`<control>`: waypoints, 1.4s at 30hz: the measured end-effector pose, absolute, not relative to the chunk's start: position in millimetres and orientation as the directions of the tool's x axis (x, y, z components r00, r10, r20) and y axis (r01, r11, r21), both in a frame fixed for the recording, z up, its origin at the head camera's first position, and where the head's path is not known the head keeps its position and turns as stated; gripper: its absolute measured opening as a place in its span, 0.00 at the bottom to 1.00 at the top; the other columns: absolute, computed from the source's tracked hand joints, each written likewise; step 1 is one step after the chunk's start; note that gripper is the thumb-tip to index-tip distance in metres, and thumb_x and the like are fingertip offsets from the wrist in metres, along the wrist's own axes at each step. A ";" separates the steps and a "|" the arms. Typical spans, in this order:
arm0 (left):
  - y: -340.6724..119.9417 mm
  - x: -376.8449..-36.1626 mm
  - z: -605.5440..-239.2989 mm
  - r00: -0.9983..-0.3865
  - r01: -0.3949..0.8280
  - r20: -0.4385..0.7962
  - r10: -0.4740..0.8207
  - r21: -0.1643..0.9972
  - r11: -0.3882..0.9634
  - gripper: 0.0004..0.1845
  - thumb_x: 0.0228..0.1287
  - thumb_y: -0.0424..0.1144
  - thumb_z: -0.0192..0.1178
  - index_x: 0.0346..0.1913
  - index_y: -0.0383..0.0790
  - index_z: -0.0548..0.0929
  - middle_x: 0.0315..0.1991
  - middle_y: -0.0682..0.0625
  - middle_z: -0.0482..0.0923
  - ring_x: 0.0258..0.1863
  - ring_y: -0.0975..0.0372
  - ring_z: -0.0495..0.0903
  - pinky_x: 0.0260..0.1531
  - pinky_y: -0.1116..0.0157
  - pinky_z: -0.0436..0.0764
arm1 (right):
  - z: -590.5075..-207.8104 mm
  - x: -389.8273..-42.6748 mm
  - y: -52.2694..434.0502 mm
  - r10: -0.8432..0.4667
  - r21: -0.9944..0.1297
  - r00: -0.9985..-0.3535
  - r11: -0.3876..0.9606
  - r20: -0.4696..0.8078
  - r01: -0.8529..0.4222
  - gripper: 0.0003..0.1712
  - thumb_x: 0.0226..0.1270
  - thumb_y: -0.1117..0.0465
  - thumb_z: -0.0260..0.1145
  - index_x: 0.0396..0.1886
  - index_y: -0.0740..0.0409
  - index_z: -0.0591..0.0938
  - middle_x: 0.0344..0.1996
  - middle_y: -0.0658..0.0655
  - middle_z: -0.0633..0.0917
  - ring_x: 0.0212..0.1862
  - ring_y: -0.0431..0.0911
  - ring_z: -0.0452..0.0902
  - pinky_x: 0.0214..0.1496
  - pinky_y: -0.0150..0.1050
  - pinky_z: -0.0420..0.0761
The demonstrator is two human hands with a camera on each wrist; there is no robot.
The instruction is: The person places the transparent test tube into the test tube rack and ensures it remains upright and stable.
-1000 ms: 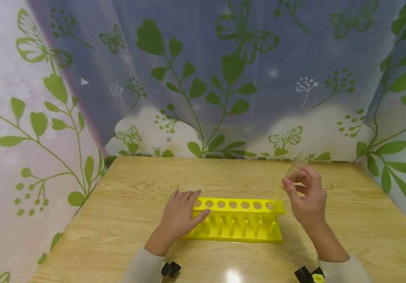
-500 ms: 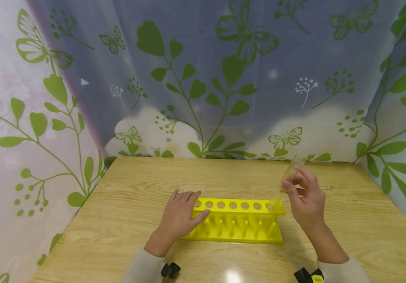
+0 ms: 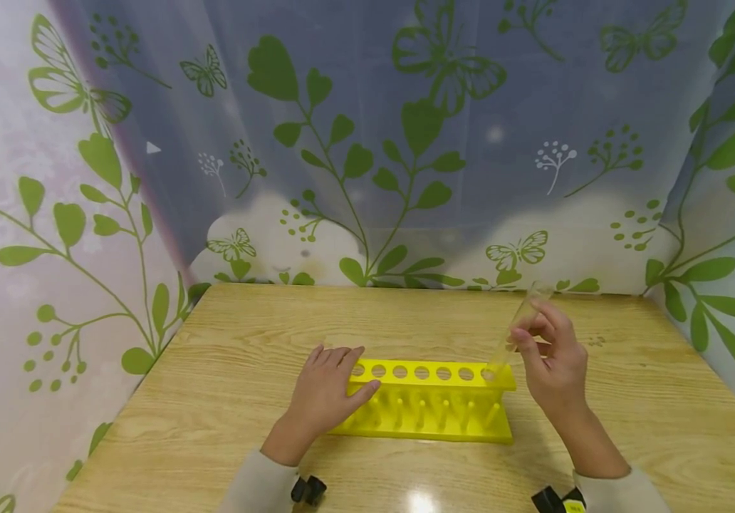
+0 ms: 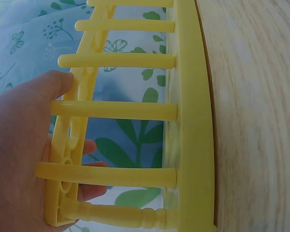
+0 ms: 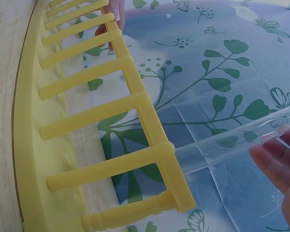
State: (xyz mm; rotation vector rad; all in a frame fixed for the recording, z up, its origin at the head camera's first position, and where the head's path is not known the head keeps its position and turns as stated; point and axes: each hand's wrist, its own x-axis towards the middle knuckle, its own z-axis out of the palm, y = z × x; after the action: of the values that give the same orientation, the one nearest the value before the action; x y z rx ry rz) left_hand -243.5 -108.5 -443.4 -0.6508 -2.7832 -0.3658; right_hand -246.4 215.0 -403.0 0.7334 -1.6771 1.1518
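Observation:
A yellow test tube rack (image 3: 431, 383) stands on the wooden table, with a row of round holes on top and pegs below. My left hand (image 3: 325, 388) grips its left end. In the left wrist view the thumb lies along the front of the top bar (image 4: 63, 130), and fingertips show behind it. My right hand (image 3: 555, 363) pinches a clear test tube (image 3: 523, 315) between thumb and fingers. The tube slants down to the left, its lower end right at the rightmost hole. In the right wrist view that end of the tube (image 5: 208, 154) overlaps the rack's top bar.
Pale wood-grain table (image 3: 246, 320) surrounds the rack. A curtain (image 3: 367, 178) with green leaves and butterflies hangs behind the table and along both sides. Black devices (image 3: 308, 490) sit by both sleeves.
My right hand has shifted slightly left with the test tube, whose upper end now stands a little further left. The left hand and the rack have kept their place.

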 end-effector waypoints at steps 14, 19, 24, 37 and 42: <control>-107.7 -243.5 -443.5 -0.873 0.451 0.297 0.388 0.185 0.873 0.35 0.67 0.64 0.52 0.66 0.42 0.74 0.57 0.48 0.77 0.59 0.53 0.74 0.69 0.46 0.58 | -401.4 -244.4 215.3 0.035 -0.368 -0.393 0.431 0.919 -0.824 0.30 0.71 0.53 0.62 0.55 0.78 0.68 0.29 0.57 0.80 0.30 0.29 0.77 0.29 0.19 0.78; -107.5 -244.2 -444.3 -0.870 0.451 0.305 0.388 0.173 0.876 0.35 0.66 0.65 0.52 0.66 0.43 0.74 0.57 0.48 0.77 0.59 0.53 0.74 0.69 0.47 0.59 | -400.6 -243.4 215.2 0.036 -0.385 -0.410 0.431 0.911 -0.816 0.30 0.71 0.55 0.62 0.56 0.77 0.68 0.30 0.55 0.80 0.32 0.28 0.78 0.30 0.19 0.78; -107.9 -244.5 -445.3 -0.871 0.450 0.304 0.386 0.176 0.876 0.35 0.67 0.65 0.51 0.66 0.44 0.73 0.57 0.48 0.77 0.59 0.53 0.74 0.69 0.47 0.60 | -400.1 -242.1 215.3 0.032 -0.398 -0.428 0.434 0.903 -0.808 0.29 0.70 0.57 0.63 0.57 0.77 0.68 0.31 0.53 0.80 0.33 0.27 0.78 0.30 0.19 0.78; -108.8 -243.1 -443.3 -0.868 0.456 0.302 0.395 0.170 0.873 0.34 0.67 0.64 0.52 0.66 0.43 0.73 0.57 0.47 0.77 0.58 0.53 0.74 0.67 0.46 0.61 | -402.4 -243.4 217.0 0.018 -0.400 -0.434 0.426 0.901 -0.812 0.27 0.69 0.62 0.64 0.58 0.77 0.67 0.30 0.59 0.79 0.34 0.29 0.78 0.31 0.19 0.78; -107.9 -242.3 -443.6 -0.867 0.458 0.302 0.396 0.172 0.872 0.35 0.67 0.65 0.51 0.66 0.43 0.73 0.57 0.47 0.77 0.58 0.53 0.74 0.67 0.46 0.61 | -401.9 -241.6 218.7 0.014 -0.414 -0.456 0.444 0.890 -0.795 0.26 0.66 0.68 0.64 0.59 0.76 0.68 0.30 0.60 0.80 0.34 0.28 0.78 0.31 0.19 0.78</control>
State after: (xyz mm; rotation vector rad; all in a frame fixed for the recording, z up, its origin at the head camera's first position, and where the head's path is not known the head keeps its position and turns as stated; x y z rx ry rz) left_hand -242.3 -107.9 -443.6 -0.6478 -2.7864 -0.3477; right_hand -241.6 218.7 -401.9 0.6684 -1.7908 1.1221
